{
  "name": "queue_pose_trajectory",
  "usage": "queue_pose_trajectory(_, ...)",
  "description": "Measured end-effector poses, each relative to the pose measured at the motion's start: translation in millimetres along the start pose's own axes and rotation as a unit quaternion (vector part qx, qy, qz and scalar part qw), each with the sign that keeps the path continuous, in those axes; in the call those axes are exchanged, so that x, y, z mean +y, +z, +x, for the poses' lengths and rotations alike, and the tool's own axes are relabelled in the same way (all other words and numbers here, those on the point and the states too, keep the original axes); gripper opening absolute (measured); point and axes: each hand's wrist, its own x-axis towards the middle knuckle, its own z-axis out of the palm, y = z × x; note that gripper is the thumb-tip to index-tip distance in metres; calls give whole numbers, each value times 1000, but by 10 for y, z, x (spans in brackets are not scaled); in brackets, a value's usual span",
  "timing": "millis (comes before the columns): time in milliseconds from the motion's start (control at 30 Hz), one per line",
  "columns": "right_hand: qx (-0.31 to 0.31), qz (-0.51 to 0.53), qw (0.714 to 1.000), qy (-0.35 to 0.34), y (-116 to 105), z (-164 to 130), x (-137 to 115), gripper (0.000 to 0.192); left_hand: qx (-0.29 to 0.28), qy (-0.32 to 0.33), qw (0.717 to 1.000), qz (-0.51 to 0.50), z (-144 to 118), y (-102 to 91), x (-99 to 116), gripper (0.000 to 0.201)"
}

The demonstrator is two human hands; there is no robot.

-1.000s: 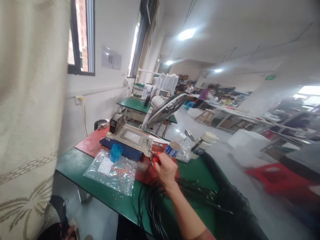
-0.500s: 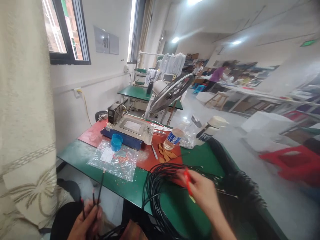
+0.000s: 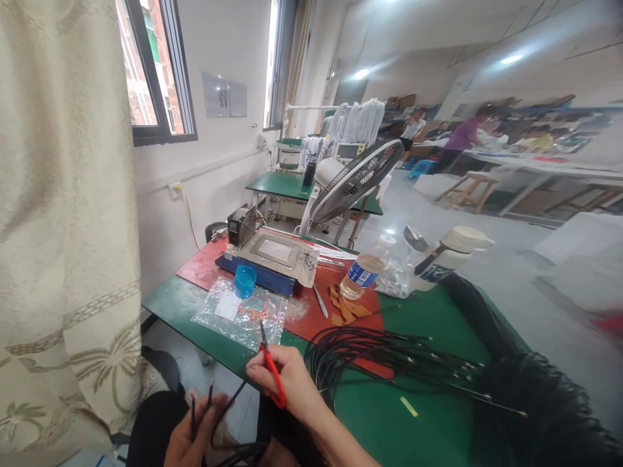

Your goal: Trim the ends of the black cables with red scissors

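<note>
My left hand (image 3: 195,431) is closed around several black cables (image 3: 210,394), whose stripped ends point upward. In my right hand (image 3: 287,373) is a pair of red-handled scissors (image 3: 273,376), its dark tips pointing up and away from me. This hand is just right of my left hand, at the front table edge. A black cable end slants up towards my right fingers; I cannot tell whether they touch it. To the right, a large bundle of black cables (image 3: 335,344) lies across the table, its tips spread rightward.
A plastic bag (image 3: 204,318) with small orange bits and a blue cup (image 3: 244,282) lies before a heating device (image 3: 260,275). Further right are tweezers (image 3: 321,301), brown scraps (image 3: 343,308), a liquid bottle (image 3: 360,275), a white flask (image 3: 450,256) and a yellow strip (image 3: 409,407). A fan (image 3: 357,181) stands behind.
My right hand has moved left with the scissors, from over the cable bundle to beside my left hand. The view has turned slightly right. The yellow strip now shows fully on the table.
</note>
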Motion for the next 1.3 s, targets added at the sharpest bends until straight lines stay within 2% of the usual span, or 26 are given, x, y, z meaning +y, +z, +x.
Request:
queue_pose_trajectory(100, -19, -28, 999, -14, 41, -32, 34, 24, 1, 86, 994, 70, 42, 25, 111, 41)
queue_pose_trajectory(267, -46, 58, 997, 17, 165, -21, 94, 30, -33, 125, 977, 170, 9, 260, 278, 31)
queue_pose_trajectory(333, -40, 86, 995, 13, 194, -3, 93, 32, -58, 103, 982, 145, -7, 340, 301, 28)
queue_pose_trajectory(400, -17, 94, 995, 24, 203, 17, 89, 33, -70, 59, 993, 76, -4, 373, 299, 29)
queue_pose_trajectory(467, 8, 99, 994, 51, 194, 35, 92, 34, -49, 11, 999, 16, 13, 367, 285, 30)
queue_pose_trajectory(533, 6, 92, 993, 70, 160, 35, 95, 36, -18, -20, 1000, -11, 37, 341, 275, 31)
queue_pose_trajectory(633, -18, -30, 999, 9, 67, -20, 64, 30, 14, -42, 998, -40, 67, 309, 283, 31)
queue_pose_trajectory(700, -46, -139, 988, -40, 3, -86, 19, 18, 23, -42, 997, -63, 81, 305, 303, 32)
queue_pose_trajectory(767, -81, -220, 971, -43, -37, -148, -22, 13, 21, -33, 996, -78, 94, 320, 331, 32)
queue_pose_trajectory(833, -105, -271, 957, -19, -47, -185, -41, 15, 17, -24, 996, -80, 113, 350, 356, 32)
queue_pose_trajectory(1033, -108, -330, 937, -22, -30, -153, -9, 32, 31, -4, 998, -59, 229, 433, 339, 45)
queue_pose_trajectory(1167, -92, -354, 931, -15, -52, -124, -23, 38, 17, 37, 999, -5, 316, 447, 297, 42)
queue_pose_trajectory(1300, -92, -358, 929, -3, -92, -102, -5, 42, 29, 58, 996, 57, 373, 462, 298, 39)
